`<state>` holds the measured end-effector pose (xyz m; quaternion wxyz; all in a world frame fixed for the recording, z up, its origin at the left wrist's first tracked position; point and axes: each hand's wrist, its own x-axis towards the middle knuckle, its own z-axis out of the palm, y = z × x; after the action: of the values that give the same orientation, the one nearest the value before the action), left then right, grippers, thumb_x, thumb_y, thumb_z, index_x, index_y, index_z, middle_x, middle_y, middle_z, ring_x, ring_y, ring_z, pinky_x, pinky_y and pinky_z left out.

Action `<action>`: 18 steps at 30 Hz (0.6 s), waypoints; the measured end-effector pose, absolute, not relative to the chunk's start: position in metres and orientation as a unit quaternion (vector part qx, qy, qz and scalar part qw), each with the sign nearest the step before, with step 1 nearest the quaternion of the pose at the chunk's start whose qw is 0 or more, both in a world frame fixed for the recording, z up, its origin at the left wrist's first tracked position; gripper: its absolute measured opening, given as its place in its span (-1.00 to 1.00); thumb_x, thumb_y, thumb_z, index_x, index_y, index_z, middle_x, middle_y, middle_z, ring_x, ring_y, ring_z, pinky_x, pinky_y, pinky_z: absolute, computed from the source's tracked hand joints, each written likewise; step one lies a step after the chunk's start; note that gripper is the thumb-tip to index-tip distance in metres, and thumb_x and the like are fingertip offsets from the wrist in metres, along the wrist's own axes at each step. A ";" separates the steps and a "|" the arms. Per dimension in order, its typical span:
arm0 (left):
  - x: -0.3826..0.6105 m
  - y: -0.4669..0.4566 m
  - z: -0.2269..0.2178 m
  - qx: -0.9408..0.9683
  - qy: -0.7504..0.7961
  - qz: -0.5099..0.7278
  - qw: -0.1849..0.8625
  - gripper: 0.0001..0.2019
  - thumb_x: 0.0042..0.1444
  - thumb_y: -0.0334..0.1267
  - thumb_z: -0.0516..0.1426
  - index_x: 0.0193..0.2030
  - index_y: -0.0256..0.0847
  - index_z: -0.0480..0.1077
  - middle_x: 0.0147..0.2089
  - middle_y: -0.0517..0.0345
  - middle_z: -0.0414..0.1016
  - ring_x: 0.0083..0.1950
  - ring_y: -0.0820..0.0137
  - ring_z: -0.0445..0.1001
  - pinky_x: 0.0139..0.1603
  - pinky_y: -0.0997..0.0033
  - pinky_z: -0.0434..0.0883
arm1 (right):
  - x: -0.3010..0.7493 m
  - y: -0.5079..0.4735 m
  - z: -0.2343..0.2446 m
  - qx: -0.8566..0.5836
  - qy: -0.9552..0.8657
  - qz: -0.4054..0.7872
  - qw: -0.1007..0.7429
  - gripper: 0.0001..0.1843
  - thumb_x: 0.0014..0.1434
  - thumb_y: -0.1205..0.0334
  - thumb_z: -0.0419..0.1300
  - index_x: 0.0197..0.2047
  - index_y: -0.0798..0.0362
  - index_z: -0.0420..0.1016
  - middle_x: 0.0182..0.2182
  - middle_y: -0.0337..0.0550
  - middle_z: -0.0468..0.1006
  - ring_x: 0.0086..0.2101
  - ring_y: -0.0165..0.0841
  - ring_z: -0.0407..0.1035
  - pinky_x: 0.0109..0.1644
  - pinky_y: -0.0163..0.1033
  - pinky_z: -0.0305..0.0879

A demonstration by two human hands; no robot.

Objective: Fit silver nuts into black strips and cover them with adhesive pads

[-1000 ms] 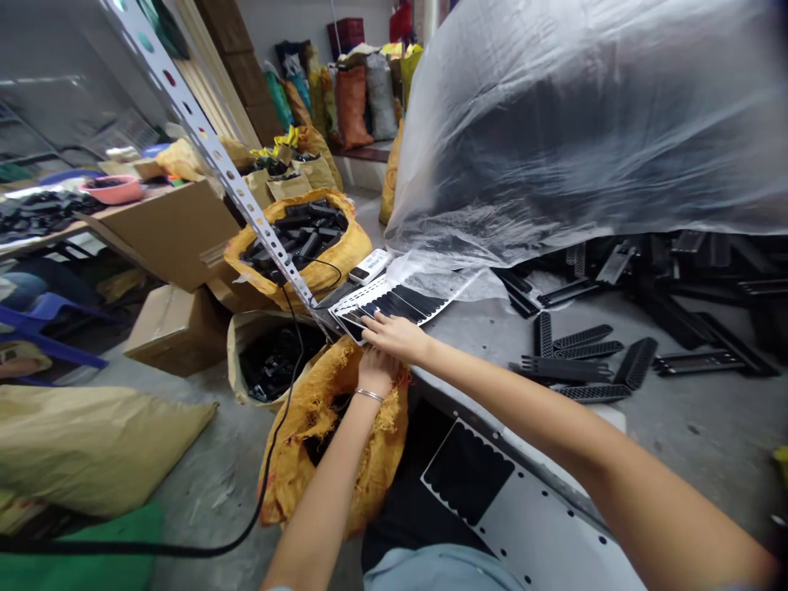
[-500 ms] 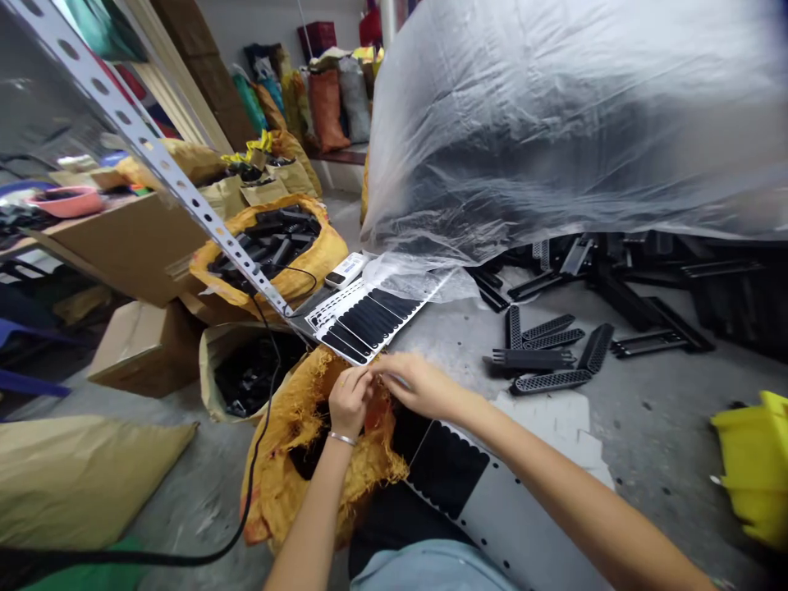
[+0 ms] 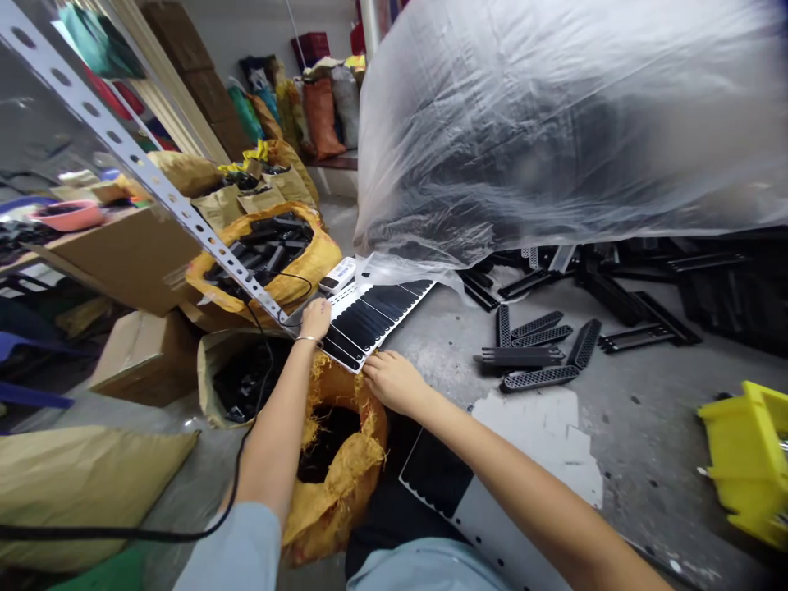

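Your left hand (image 3: 316, 318) and right hand (image 3: 389, 379) curl at the upper sheet (image 3: 341, 300) — grip unclear — where many black strips (image 3: 363, 318) seemingly remain, the lower sheet (image 3: 489, 521) partly bare.

Strip sheet (image 3: 369, 316): smooth | sack (image 3: 341, 502): rough, woven | wrap (image 3: 492, 123): glossy plastic | post (image 3: 126, 150): metal

Outfit: pale blue over black

Top (image 3: 424, 566): pale blue, plain where visible. Left sleeve (image 3: 237, 546): short, same blue, loose opening, ends well short of wrist. Bracelet (image 3: 308, 338), left wrist: thin, silver-toned band. Legwear (image 3: 373, 529): black, partly visible.
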<state>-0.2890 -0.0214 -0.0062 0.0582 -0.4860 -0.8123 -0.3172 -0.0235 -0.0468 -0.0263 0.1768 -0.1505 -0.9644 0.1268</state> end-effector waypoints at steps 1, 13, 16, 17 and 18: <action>-0.293 -0.015 -0.008 -0.481 -0.822 -0.300 0.051 -0.61 0.36 -0.10 0.22 0.22 -0.21 0.40 0.21 -0.05 0.47 0.11 0.20 0.54 0.10 0.03 0.56 | -0.025 -0.047 -0.027 -0.153 -0.964 0.121 0.179 -0.81 0.42 0.32 0.11 -0.03 0.12 0.55 -0.02 0.03 0.62 0.01 -0.19 0.47 0.15 -0.09 0.31; -0.279 -0.025 -0.033 -0.493 -0.840 -0.225 0.037 -0.61 0.36 -0.10 0.21 0.23 -0.22 0.40 0.22 -0.06 0.47 0.13 0.19 0.53 0.12 0.01 0.55 | -0.021 -0.051 -0.037 -0.178 -0.958 0.110 0.197 -0.81 0.39 0.32 0.15 0.00 0.08 0.55 0.04 0.00 0.63 0.06 -0.21 0.47 0.17 -0.09 0.33; -0.283 -0.020 -0.030 -0.489 -0.844 -0.219 0.026 -0.61 0.36 -0.10 0.21 0.23 -0.22 0.40 0.22 -0.06 0.47 0.13 0.19 0.53 0.11 0.02 0.56 | -0.022 -0.051 -0.038 -0.179 -0.956 0.110 0.203 -0.81 0.38 0.32 0.17 0.01 0.09 0.55 0.05 -0.01 0.63 0.07 -0.21 0.48 0.16 -0.09 0.35; -0.284 -0.018 -0.030 -0.488 -0.845 -0.219 0.024 -0.62 0.36 -0.10 0.21 0.23 -0.22 0.40 0.22 -0.06 0.47 0.13 0.19 0.53 0.11 0.02 0.56 | -0.022 -0.052 -0.039 -0.179 -0.956 0.110 0.206 -0.81 0.38 0.32 0.17 0.01 0.08 0.55 0.05 -0.01 0.64 0.07 -0.21 0.48 0.17 -0.09 0.35; -0.285 -0.018 -0.029 -0.488 -0.844 -0.220 0.022 -0.62 0.37 -0.10 0.21 0.23 -0.22 0.40 0.22 -0.06 0.47 0.13 0.19 0.53 0.11 0.02 0.56 | -0.022 -0.052 -0.039 -0.178 -0.955 0.110 0.209 -0.80 0.38 0.32 0.16 0.02 0.08 0.55 0.06 -0.01 0.64 0.09 -0.21 0.48 0.18 -0.09 0.35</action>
<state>-0.2851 -0.0178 -0.0288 0.0218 -0.4880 -0.8445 -0.2195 -0.0220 -0.0523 -0.0393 0.2086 -0.1785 -0.9553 0.1098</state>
